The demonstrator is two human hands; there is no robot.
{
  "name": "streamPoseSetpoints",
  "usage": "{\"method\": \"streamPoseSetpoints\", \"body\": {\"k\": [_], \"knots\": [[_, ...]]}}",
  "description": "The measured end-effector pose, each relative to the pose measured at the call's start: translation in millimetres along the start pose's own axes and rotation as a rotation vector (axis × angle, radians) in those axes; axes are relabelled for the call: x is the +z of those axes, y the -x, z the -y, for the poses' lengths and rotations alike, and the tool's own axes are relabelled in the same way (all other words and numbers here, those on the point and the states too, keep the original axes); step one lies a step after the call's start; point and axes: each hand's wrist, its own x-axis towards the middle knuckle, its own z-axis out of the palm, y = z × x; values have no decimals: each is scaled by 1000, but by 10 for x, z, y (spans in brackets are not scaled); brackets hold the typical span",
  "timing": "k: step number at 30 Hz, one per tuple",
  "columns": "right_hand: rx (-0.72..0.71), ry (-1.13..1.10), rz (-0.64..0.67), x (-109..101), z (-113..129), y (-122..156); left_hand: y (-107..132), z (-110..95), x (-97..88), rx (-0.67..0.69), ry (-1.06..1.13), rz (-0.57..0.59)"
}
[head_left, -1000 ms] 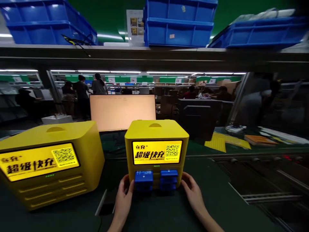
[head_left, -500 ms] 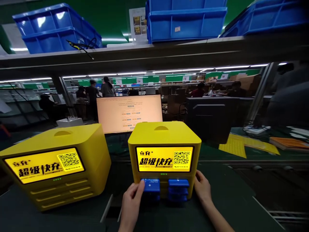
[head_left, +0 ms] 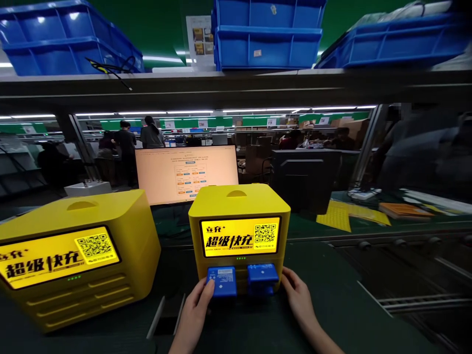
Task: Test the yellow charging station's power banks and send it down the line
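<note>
My left grip (head_left: 195, 306) pinches blue pack (head_left: 224, 283); right grip (head_left: 299, 300) (closure I cannot tell) flanks yellow cabinet (head_left: 239, 236); keep pack level.

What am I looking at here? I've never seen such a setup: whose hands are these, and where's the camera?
There's no machine arm: these are a person's bare hands, filmed by one camera worn on their head, looking forward and down. On the dark green bench stand a front yellow charging box and a left yellow charging box. The left hand appears to pinch what looks like a blue power bank jutting from the front box; the right hand rests against that box's side. Behind is a lit monitor.
</note>
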Motion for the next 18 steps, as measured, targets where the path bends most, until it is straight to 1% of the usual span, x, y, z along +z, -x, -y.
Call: {"method": "streamPoseSetpoints", "body": {"k": [3, 5, 7, 13, 18], "knots": [[29, -1, 43, -2, 28, 201, -4, 15, 27, 18, 38, 13], [57, 7, 72, 3, 50, 258, -3, 19, 48, 36, 55, 10], [67, 15, 91, 11, 69, 266, 1, 11, 62, 57, 65, 8], [60, 22, 90, 10, 74, 241, 18, 10, 70, 104, 86, 23], [54, 17, 76, -1, 63, 245, 27, 31, 69, 111, 98, 41]]}}
